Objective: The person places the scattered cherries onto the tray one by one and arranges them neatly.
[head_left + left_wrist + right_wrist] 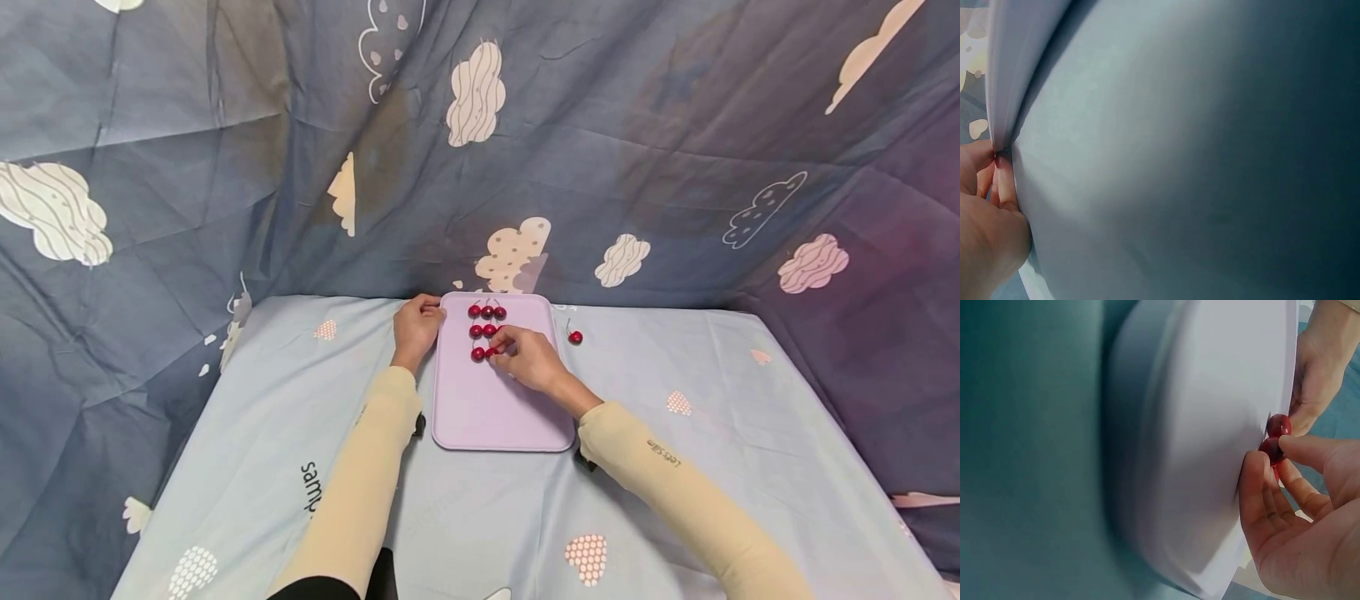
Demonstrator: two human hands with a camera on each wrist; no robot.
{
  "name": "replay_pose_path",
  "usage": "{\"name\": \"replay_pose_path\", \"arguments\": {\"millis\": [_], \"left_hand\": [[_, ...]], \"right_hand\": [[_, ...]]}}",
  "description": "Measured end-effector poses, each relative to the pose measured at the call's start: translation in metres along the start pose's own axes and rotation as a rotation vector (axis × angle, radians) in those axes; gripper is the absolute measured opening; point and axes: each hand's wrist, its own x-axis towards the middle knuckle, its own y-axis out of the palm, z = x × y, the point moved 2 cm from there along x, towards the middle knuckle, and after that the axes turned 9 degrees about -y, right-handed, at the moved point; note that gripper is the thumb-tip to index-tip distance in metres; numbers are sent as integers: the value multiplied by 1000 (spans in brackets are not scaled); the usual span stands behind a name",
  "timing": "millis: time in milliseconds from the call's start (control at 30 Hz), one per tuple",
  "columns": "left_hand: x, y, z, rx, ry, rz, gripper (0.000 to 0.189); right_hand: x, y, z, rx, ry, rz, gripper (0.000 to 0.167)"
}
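Dark red cherries with stems lie in rows on a lilac tray (498,417). Three make up the far row, its middle one a cherry (487,312); two show in the middle row, where my hand may hide more. In the near row my right hand (528,358) pinches a cherry (1271,450) between thumb and fingers, right beside another cherry (477,354). My left hand (417,330) grips the tray's left rim near its far corner, fingertips at the edge in the left wrist view. Another cherry (575,337) lies on the cloth, right of the tray.
A pale blue cloth (645,517) with printed hearts covers the table around the tray. Behind it and at both sides hangs a dark blue curtain (630,167) with cloud prints.
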Motion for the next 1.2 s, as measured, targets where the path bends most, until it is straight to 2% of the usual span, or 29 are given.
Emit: {"name": "replay_pose_path", "arguments": {"millis": [667, 967, 1100, 1200], "left_hand": [[2, 1, 0, -2, -25, 4, 24], [2, 2, 2, -4, -18, 13, 24], [2, 1, 2, -7, -15, 15, 25], [2, 1, 1, -3, -10, 11, 24]], "right_hand": [[-5, -1, 0, 20, -7, -27, 18], [-27, -17, 0, 64, 30, -115, 20], [-39, -25, -6, 125, 46, -151, 24], [-47, -33, -14, 248, 32, -152, 28]]}}
